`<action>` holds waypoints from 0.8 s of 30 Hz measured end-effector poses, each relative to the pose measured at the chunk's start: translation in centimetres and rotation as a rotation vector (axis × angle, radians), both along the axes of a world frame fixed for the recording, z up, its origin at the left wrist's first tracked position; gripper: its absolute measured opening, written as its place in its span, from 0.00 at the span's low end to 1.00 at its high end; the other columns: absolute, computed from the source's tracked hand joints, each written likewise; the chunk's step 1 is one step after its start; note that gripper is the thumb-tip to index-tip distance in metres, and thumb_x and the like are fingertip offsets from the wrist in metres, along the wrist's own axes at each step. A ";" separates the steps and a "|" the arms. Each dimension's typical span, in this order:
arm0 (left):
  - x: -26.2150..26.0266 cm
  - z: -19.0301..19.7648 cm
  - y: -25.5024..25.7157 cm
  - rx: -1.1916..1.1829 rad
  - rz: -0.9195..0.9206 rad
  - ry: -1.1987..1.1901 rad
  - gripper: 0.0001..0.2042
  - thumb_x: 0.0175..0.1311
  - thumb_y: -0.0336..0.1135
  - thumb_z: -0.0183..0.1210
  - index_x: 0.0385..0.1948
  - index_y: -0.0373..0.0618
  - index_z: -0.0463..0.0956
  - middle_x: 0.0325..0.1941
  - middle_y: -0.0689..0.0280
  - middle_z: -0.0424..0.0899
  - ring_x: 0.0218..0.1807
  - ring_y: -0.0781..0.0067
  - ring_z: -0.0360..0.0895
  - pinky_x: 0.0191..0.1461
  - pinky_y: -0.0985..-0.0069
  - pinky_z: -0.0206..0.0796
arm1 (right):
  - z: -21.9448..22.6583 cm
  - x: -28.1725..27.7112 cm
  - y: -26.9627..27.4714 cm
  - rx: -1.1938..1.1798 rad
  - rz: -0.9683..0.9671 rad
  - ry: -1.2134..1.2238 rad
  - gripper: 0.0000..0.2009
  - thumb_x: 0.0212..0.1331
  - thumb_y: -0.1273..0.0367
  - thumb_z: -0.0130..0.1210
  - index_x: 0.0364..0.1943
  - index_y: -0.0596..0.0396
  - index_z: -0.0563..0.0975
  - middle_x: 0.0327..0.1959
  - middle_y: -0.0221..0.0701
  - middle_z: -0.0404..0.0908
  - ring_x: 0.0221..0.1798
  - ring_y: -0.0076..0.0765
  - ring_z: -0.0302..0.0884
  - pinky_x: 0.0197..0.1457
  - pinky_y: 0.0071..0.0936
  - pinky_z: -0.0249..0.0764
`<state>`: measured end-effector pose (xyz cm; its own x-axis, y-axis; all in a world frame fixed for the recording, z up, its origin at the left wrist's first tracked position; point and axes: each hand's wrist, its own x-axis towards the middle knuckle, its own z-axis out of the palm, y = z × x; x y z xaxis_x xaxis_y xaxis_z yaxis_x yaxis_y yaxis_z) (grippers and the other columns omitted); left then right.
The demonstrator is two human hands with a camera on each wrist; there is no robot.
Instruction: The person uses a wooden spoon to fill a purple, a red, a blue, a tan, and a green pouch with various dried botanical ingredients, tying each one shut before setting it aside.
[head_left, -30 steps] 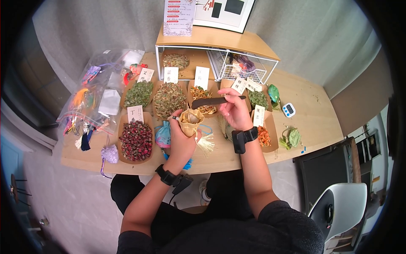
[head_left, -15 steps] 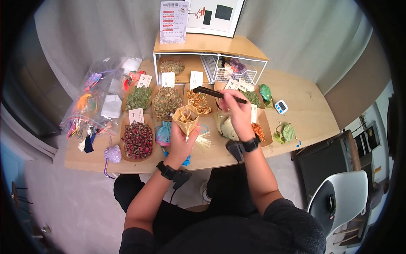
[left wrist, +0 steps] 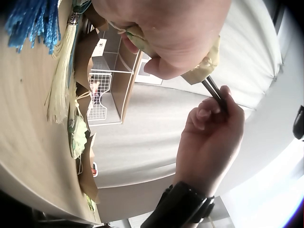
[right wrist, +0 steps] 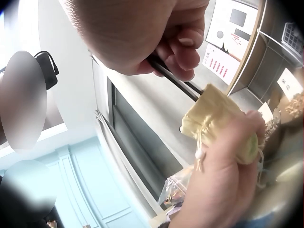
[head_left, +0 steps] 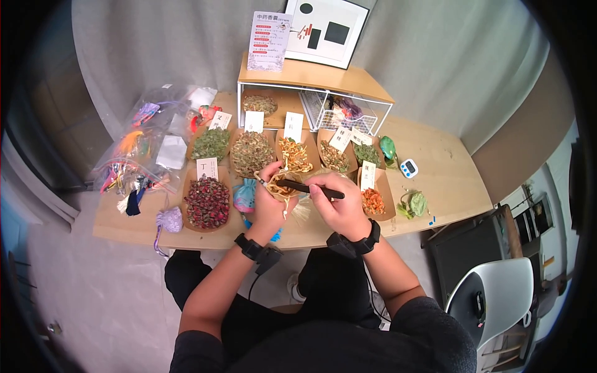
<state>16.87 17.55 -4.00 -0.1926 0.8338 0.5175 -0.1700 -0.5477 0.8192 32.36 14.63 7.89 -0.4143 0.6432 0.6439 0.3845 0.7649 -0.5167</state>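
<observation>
My left hand (head_left: 273, 205) grips a yellow drawstring pouch (right wrist: 209, 111) around its body, with the mouth gathered open at the top. Dried yellowish pieces showed in that mouth a moment ago; the tongs and fingers now cover much of it. Dark tongs (head_left: 296, 186) are pinched in my right hand (head_left: 345, 205). Their tips reach into the pouch mouth, where they are hidden. Both prongs show in the right wrist view, close together. Behind the pouch stands a tray of yellow dried strips (head_left: 295, 155). A blue pouch (head_left: 244, 196) lies beside my left hand.
Paper trays of dried rosebuds (head_left: 208, 202), green leaves (head_left: 210, 145) and orange petals (head_left: 373, 202) carry upright label cards. Plastic bags with tassels (head_left: 134, 149) lie at the left. A wooden shelf (head_left: 317, 71) stands behind; a timer (head_left: 408, 168) is at the right.
My right hand has come down and toward the pouch, and the tongs have gone from above it into its mouth. My left hand still holds the pouch.
</observation>
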 end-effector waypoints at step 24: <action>-0.1 0.1 0.1 -0.043 0.127 -0.005 0.39 0.50 0.16 0.66 0.67 0.43 0.57 0.55 0.62 0.71 0.54 0.72 0.75 0.58 0.74 0.70 | 3.6 -2.0 -0.8 -0.115 -0.190 0.158 0.08 0.64 0.73 0.58 0.46 0.57 0.80 0.17 0.31 0.74 0.19 0.24 0.73 0.26 0.23 0.68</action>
